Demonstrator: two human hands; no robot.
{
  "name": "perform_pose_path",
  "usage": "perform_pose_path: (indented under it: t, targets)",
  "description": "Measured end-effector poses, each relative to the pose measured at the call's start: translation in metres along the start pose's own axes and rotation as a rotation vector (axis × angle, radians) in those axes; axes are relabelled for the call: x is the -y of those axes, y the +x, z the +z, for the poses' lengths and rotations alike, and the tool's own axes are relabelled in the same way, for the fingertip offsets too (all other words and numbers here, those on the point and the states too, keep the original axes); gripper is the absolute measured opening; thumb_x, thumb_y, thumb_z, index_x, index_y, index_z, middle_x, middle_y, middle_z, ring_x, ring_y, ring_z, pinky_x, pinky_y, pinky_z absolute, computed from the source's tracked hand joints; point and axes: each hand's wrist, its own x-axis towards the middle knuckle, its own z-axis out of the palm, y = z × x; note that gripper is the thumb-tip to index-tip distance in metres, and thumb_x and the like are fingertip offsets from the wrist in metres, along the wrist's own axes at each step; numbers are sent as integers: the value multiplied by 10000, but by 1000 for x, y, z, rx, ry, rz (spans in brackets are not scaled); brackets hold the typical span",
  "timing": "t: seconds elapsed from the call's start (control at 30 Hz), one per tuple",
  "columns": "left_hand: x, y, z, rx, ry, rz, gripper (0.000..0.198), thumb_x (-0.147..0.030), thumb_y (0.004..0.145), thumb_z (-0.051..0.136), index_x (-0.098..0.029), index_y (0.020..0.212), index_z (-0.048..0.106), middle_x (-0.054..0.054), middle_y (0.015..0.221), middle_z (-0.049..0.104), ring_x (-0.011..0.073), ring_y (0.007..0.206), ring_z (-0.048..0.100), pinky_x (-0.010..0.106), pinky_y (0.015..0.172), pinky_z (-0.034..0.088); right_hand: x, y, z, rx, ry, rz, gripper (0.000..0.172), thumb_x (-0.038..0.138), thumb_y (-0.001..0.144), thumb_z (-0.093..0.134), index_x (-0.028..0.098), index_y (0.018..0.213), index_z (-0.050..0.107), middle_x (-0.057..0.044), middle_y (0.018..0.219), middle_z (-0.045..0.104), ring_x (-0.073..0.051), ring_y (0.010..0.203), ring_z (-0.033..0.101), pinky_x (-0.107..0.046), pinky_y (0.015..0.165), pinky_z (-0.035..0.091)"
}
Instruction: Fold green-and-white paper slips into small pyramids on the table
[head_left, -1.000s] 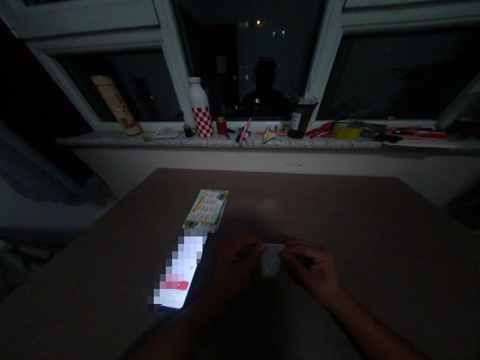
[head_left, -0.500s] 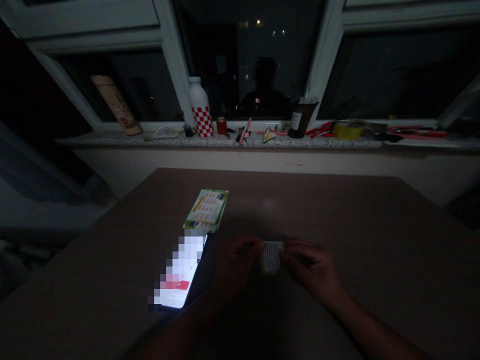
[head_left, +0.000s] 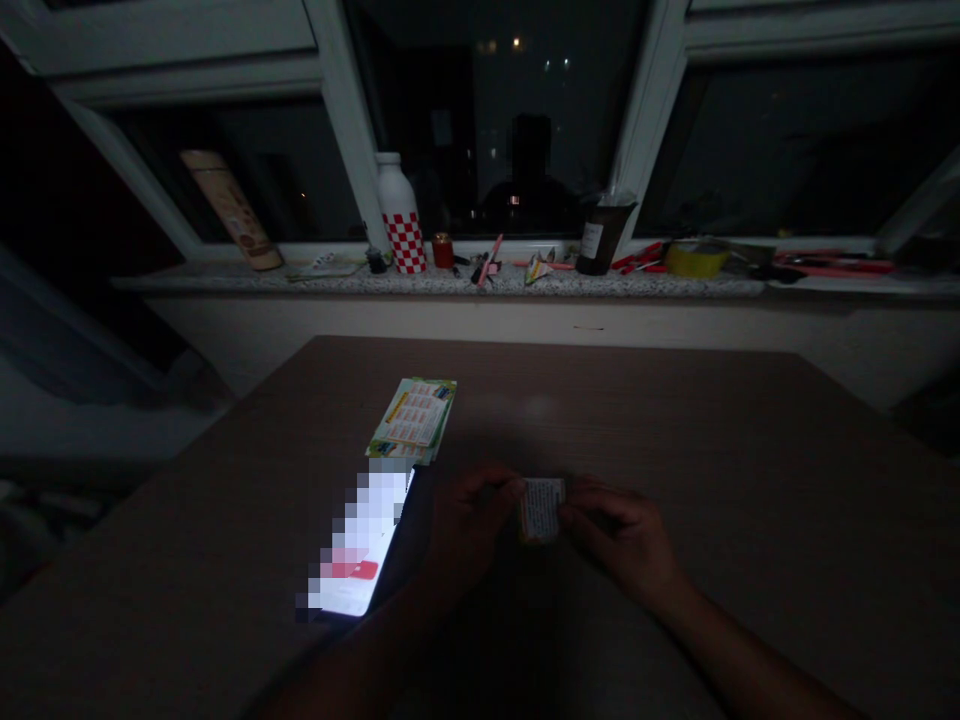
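In dim light my left hand [head_left: 471,528] and my right hand [head_left: 619,540] pinch a small printed paper slip [head_left: 541,508] between them, just above the brown table [head_left: 712,470]. The left fingers grip its left edge, the right fingers its right edge. A lit phone [head_left: 360,545] lies on the table just left of my left hand. A stack of printed green-edged cards [head_left: 414,418] lies beyond the phone.
A stone windowsill [head_left: 450,284] runs along the back with a white bottle with red checks [head_left: 400,214], a dark cup [head_left: 601,236], a yellow tape roll [head_left: 695,261], red tools [head_left: 825,266] and a leaning tube [head_left: 231,210]. Dark window panes lie behind.
The paper slip has shifted slightly up and looks a little narrower between my fingers. Both hands stay in nearly the same place.
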Motion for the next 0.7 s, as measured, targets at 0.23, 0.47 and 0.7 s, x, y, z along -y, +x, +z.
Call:
perform_pose_path:
  t: [0.23, 0.47, 0.7]
  targets:
    - [0, 0, -1, 7, 19, -3, 166, -313, 776, 610, -158, 751, 662, 16, 721, 639, 155, 686, 576, 255, 633, 462, 3, 1, 1, -26, -29, 17, 106, 254, 815, 627, 203, 771, 709, -53, 760, 712, -188, 700, 664, -307, 638, 539]
    - [0, 1, 0, -39, -43, -41, 169, -319, 763, 623, -155, 752, 664, 10, 714, 641, 158, 694, 588, 260, 650, 473, -2, -2, 0, -20, -56, 41, 112, 268, 819, 625, 204, 786, 711, -54, 786, 719, -192, 721, 670, -310, 653, 542]
    - [1, 1, 0, -38, -23, -21, 157, -306, 763, 622, -157, 734, 662, 10, 709, 641, 153, 684, 581, 256, 636, 461, -1, -2, 0, -34, -45, 59, 124, 266, 819, 617, 191, 747, 685, -45, 735, 689, -173, 666, 640, -283, 606, 509]
